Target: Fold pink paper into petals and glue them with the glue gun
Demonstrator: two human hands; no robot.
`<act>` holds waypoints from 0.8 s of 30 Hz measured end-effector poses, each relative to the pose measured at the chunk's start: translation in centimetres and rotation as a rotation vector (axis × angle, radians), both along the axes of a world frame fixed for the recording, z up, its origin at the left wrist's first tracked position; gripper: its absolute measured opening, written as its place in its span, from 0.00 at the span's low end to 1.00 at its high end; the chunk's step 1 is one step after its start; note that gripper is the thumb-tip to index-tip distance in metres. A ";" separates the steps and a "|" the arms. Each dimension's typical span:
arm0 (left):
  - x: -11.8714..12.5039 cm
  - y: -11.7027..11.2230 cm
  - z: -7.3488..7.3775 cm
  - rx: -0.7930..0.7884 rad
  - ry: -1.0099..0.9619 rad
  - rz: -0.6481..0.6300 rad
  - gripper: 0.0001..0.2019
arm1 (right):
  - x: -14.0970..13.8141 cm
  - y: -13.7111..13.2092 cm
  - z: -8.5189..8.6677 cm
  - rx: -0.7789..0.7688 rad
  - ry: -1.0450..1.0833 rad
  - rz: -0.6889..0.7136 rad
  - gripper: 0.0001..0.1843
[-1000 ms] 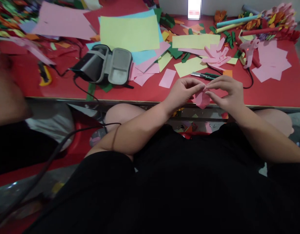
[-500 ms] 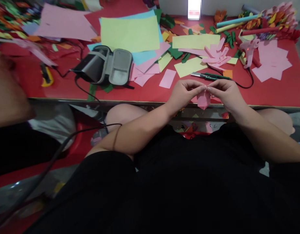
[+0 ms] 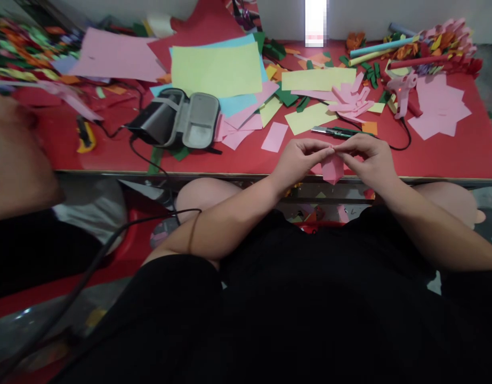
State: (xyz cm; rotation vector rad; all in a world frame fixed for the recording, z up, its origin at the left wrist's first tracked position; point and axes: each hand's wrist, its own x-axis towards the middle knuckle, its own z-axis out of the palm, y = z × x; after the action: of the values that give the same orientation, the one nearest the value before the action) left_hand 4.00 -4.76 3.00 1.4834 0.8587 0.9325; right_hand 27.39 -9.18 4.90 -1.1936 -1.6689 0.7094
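Observation:
A small folded piece of pink paper point(image 3: 332, 169) hangs between my hands at the table's front edge. My left hand point(image 3: 299, 162) pinches its top edge between thumb and fingers. Close against it, my right hand point(image 3: 368, 156) pinches the same paper from the other side, and the fingertips nearly meet. Just beyond my hands lies a utility knife point(image 3: 337, 132) with its blade showing. A pink rectangle of paper point(image 3: 274, 137) rests to the left of my left hand, and a heap of folded pink strips point(image 3: 353, 101) is behind the knife.
A pink glue gun point(image 3: 403, 90) with a black cord stands at the right, beside pink paper sheets point(image 3: 440, 106). Leftward are an open grey case point(image 3: 201, 120), a yellow cutter point(image 3: 86, 136) and stacked coloured sheets point(image 3: 216, 69). A co-worker's arm point(image 3: 22, 160) is at the left edge.
The view has tilted slightly, so the table sits lower in the picture. Both hands keep pinching the pink paper, with only slight finger movement.

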 end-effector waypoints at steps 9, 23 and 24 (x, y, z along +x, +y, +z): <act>-0.2 0.0 0.0 0.018 -0.020 -0.016 0.15 | 0.0 -0.2 -0.2 0.128 -0.043 0.033 0.05; -0.5 -0.3 0.9 -0.063 -0.003 -0.035 0.12 | 0.3 -0.1 -0.7 0.112 -0.032 0.020 0.08; -0.5 -0.3 1.0 -0.065 -0.004 -0.035 0.12 | 0.3 0.0 -0.7 0.054 0.043 0.014 0.09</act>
State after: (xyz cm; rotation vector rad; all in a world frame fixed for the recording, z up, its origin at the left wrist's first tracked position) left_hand 3.50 -5.03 3.98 1.4354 0.8498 0.8737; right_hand 27.66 -9.19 4.15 -1.1221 -1.6524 0.6903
